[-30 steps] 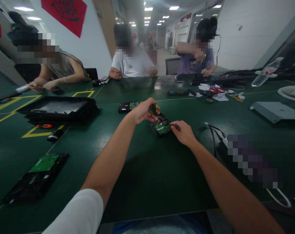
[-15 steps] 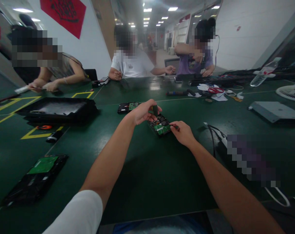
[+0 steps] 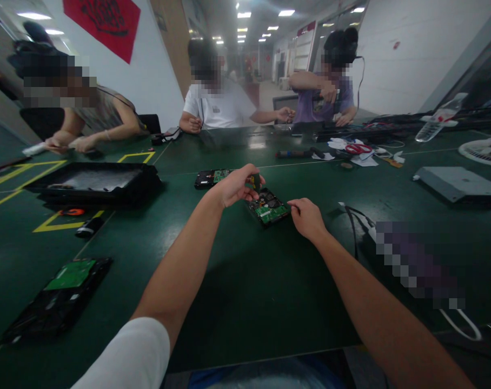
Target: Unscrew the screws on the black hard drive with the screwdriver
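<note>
- Fingers of the left hand are bent closed around a dark and yellow tool, held roughly upright.
- Fingers of the right hand are drawn in, with the index finger pointing at the drive's right side. Its tip is at or just beside that side; contact, and anything small in the grip, cannot be told.
- The drive lies in the middle part of the bench, well in from the near edge, green board facing up.
- The tool is over the drive's far left part. Its tip is hidden, so whether it meets a screw cannot be told.
- Judging by the pose, the step in hand is close tool work on the drive's upper face. A next move with the tool would call for a straight, well-seated tip and a drive kept from sliding, perhaps by the right fingers.
- A second drive lies beyond the left hand, partly covered by it.
- A third drive lies by the bench's near left corner.
- Toward the left edge is a black tray; toward the right edge, a grey box.
- Along the far edge sit three people, one in a white shirt.
</note>
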Demonstrator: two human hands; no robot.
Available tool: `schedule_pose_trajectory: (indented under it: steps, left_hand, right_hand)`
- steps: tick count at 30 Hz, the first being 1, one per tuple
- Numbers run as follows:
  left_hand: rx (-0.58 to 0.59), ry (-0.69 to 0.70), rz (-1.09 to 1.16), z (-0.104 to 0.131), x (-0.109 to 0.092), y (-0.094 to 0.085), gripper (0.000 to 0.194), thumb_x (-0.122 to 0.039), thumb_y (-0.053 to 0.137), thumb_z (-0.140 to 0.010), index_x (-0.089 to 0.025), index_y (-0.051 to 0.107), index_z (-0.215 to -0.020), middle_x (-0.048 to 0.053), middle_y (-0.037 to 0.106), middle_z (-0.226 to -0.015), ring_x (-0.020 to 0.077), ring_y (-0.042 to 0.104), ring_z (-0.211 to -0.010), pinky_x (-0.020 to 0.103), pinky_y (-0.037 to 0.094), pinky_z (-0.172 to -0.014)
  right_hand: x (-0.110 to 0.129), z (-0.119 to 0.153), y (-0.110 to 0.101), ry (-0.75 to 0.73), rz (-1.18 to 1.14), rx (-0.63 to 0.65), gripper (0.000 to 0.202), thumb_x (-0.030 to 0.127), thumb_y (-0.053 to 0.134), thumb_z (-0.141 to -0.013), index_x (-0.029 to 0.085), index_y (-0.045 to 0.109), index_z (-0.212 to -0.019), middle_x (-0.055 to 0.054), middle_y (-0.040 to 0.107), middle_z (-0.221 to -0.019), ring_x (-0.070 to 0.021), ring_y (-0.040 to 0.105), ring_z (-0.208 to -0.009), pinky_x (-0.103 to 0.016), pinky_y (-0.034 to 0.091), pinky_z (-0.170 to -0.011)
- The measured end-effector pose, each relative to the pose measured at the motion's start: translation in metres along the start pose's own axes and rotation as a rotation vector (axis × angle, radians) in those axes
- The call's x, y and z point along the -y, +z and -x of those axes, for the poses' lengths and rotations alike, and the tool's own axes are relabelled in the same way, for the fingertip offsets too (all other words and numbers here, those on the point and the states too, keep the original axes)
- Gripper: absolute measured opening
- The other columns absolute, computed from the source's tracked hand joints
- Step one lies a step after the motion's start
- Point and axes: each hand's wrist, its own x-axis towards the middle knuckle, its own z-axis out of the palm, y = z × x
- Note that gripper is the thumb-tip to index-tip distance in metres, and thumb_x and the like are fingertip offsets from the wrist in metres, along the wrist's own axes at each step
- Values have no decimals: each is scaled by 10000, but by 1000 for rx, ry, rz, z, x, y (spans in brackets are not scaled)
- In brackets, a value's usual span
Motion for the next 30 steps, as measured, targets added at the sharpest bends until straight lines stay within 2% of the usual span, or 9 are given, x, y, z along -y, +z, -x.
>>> schedule_pose_trajectory:
  steps: [3, 10, 16, 21, 25, 30]
  left_hand:
    - [-5, 9, -37, 1, -1, 0, 310, -446, 549, -871, -158, 652, -920, 93, 691, -829, 142, 611, -543, 248, 417, -454]
    - [-19, 21, -9, 0, -2, 1, 276, -416, 526, -895, -162, 574, -993, 122, 740, -884, 154, 622, -506, 254, 429, -432]
    - [32, 20, 13, -4, 1, 2, 281, -420, 503, -907, -154, 576, -960, 136, 749, -901, 158, 638, -501, 249, 439, -418]
    - [19, 21, 17, -3, 1, 2, 266, -419, 496, -908, -166, 573, -937, 127, 749, -876, 158, 639, -499, 245, 435, -420]
    - [13, 22, 13, -4, 1, 2, 277, -428, 502, -906, -165, 579, -940, 128, 749, -887, 161, 647, -510, 247, 439, -426]
    - [14, 17, 2, -3, 1, 3, 273, -419, 495, -902, -161, 581, -924, 131, 749, -888, 155, 642, -508, 239, 429, -417]
  right_hand:
    - [-6, -7, 5, -43, 13, 37, 362, 200, 453, -1017, 218, 706, -1275, -104, 658, -1195, -244, 624, -1081, -407, 506, -954]
    - [-14, -31, 7, 15, 100, 247, 475, 222, 523, -1006, 307, 589, -1469, -120, 575, -1280, -260, 623, -1037, -392, 516, -898]
    - [-10, -59, -3, -121, 166, 443, 501, 209, 556, -999, 324, 581, -1486, -115, 627, -1200, -252, 634, -1066, -342, 475, -965]
    - [-14, -71, -3, -228, 137, 464, 426, 190, 600, -958, 309, 704, -1353, -65, 738, -1129, -250, 657, -1060, -319, 480, -934]
    - [-21, -69, -3, -237, 103, 427, 335, 191, 618, -938, 268, 777, -1223, -58, 745, -1173, -240, 663, -1079, -306, 490, -940]
    - [-18, -70, -1, -182, 90, 403, 381, 197, 634, -931, 222, 724, -1300, -73, 747, -1135, -218, 672, -1006, -303, 506, -894]
